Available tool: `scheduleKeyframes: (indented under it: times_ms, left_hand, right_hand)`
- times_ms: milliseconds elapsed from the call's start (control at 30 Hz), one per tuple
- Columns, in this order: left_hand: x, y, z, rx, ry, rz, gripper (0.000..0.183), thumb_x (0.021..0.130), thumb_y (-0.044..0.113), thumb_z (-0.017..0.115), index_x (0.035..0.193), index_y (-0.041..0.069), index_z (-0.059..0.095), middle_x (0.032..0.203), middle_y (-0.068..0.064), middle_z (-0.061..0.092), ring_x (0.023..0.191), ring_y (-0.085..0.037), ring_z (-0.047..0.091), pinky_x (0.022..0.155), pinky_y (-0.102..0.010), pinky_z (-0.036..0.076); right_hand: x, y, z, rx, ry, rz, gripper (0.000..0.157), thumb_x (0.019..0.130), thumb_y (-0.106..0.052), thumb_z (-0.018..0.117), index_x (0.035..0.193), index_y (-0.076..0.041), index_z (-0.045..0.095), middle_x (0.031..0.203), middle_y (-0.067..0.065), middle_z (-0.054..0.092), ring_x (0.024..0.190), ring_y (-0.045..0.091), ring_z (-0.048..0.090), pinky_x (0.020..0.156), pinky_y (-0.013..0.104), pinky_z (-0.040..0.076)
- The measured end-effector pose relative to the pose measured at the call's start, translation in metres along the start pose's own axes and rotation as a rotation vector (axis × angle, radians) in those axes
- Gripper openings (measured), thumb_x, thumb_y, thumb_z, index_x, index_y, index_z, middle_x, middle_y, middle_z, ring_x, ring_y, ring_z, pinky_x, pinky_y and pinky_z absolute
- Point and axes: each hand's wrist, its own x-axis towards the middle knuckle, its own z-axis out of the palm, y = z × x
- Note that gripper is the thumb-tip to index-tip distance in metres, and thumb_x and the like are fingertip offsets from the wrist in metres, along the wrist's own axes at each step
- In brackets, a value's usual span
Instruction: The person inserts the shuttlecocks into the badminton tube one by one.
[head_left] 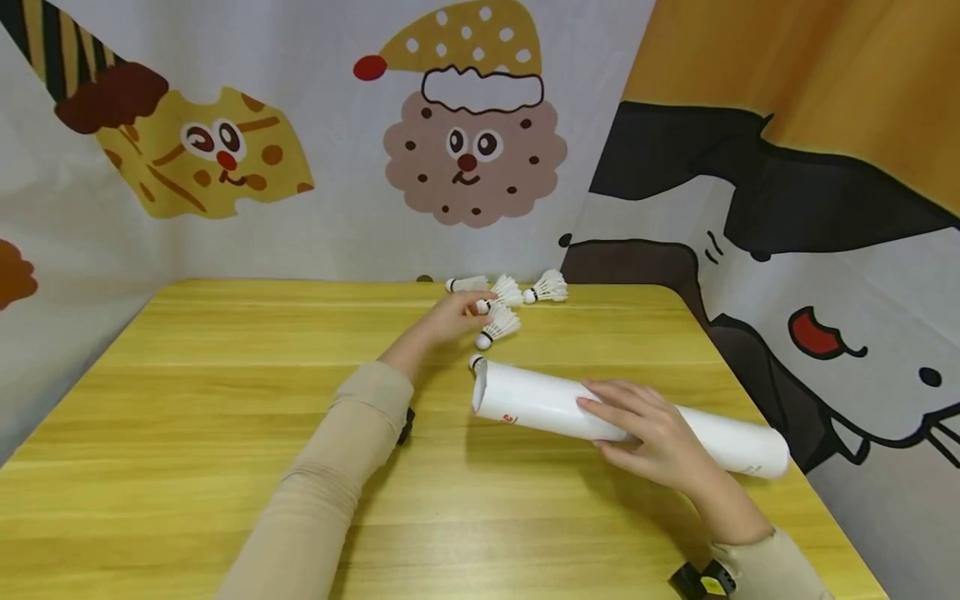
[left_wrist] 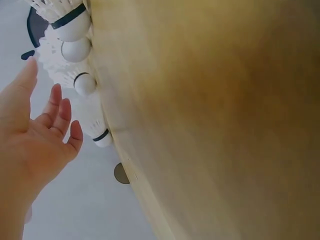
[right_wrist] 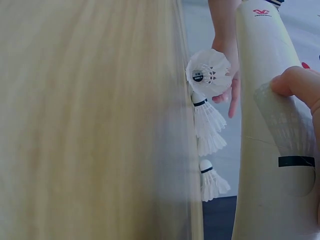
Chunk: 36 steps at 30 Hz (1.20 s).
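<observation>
My right hand (head_left: 652, 429) grips a long white shuttlecock tube (head_left: 536, 404) around its middle, and the tube's open end faces left. In the right wrist view the tube (right_wrist: 265, 120) bears a printed shuttlecock picture and a small red logo. My left hand (head_left: 450, 318) reaches to the back of the table, beside several white feather shuttlecocks (head_left: 499, 327). Seen from the left wrist, the fingers of that hand (left_wrist: 42, 140) are spread and loosely bent, apart from the shuttlecocks (left_wrist: 85, 84). Another shuttlecock (head_left: 476, 361) is mostly hidden behind the tube's mouth.
The wooden table (head_left: 225, 417) ends at the back against a hanging cloth (head_left: 330, 242) with cartoon figures. A shuttlecock (head_left: 547, 287) lies at the right of the group, close to the table's back edge. Another shuttlecock (head_left: 467, 284) lies at the left.
</observation>
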Motion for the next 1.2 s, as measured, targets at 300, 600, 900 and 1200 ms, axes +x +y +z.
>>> scheduleKeyframes:
  times_ms: [300,600,900,1200]
  left_hand:
    - [0.006,-0.004,0.001,0.106,-0.086,-0.007,0.055,0.098,0.024,0.058,0.148,0.015,0.037,0.134,-0.016,0.051,0.098,-0.023,0.054,0.078,-0.037,0.045]
    - [0.01,-0.004,0.004,0.251,-0.146,0.017,0.057,0.098,0.028,0.057,0.149,0.019,0.035,0.09,-0.015,0.054,0.077,-0.022,0.046,0.073,-0.036,0.041]
    - [0.01,-0.005,0.003,0.187,-0.021,-0.064,0.044,0.089,0.024,0.071,0.129,0.015,0.056,0.107,-0.01,0.056,0.095,-0.024,0.052,0.081,-0.038,0.043]
    - [0.002,-0.01,-0.007,0.062,0.156,-0.048,0.019,0.086,0.017,0.073,0.098,0.003,0.067,0.091,-0.008,0.056,0.086,-0.023,0.049,0.077,-0.035,0.042]
  right_hand:
    - [0.0,0.001,-0.001,0.01,-0.004,-0.003,0.041,0.094,-0.034,0.058,0.122,-0.005,0.065,0.126,0.016,0.06,0.106,0.031,0.057,0.098,0.028,0.035]
    - [-0.001,0.0,0.0,-0.005,0.002,0.019,0.041,0.094,-0.037,0.058,0.122,-0.007,0.066,0.125,0.013,0.061,0.106,0.031,0.057,0.095,0.029,0.037]
    - [-0.001,0.001,-0.001,-0.007,0.006,0.018,0.041,0.094,-0.036,0.059,0.122,-0.007,0.066,0.125,0.014,0.061,0.106,0.031,0.058,0.095,0.029,0.037]
    - [-0.001,0.001,-0.003,-0.019,0.015,0.014,0.04,0.094,-0.036,0.058,0.121,-0.007,0.067,0.124,0.014,0.061,0.106,0.031,0.058,0.093,0.031,0.038]
